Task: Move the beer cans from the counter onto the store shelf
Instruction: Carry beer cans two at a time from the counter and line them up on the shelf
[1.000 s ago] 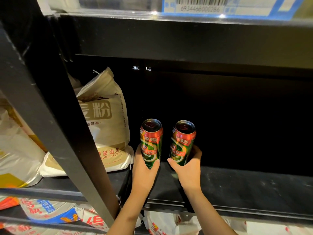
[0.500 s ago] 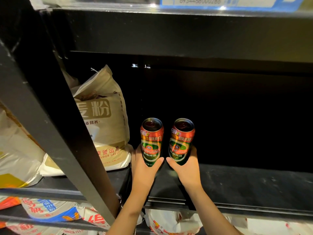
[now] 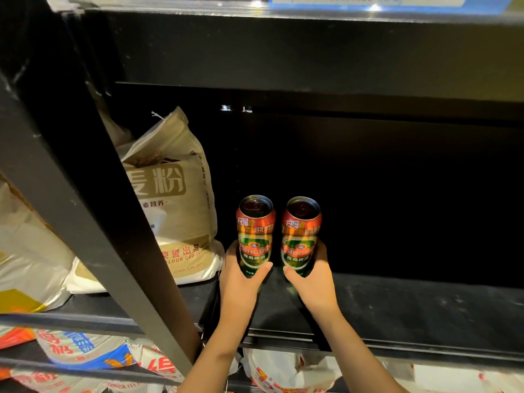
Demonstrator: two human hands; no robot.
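Two red-and-green beer cans stand upright side by side inside the black store shelf (image 3: 411, 310). My left hand (image 3: 241, 282) is wrapped around the lower part of the left beer can (image 3: 255, 236). My right hand (image 3: 312, 282) grips the lower part of the right beer can (image 3: 301, 236). Both cans are close together, nearly touching, above the shelf board near its front. My fingers hide their bottoms, so I cannot tell whether they rest on the board.
A beige flour bag (image 3: 173, 199) leans just left of the cans. A slanted black shelf post (image 3: 85, 222) crosses the left side. More bags (image 3: 85, 355) lie on the shelf below. The shelf board to the right of the cans is dark and bare.
Both cans have gone from tilted to upright and moved slightly deeper into the shelf, still held by both hands.
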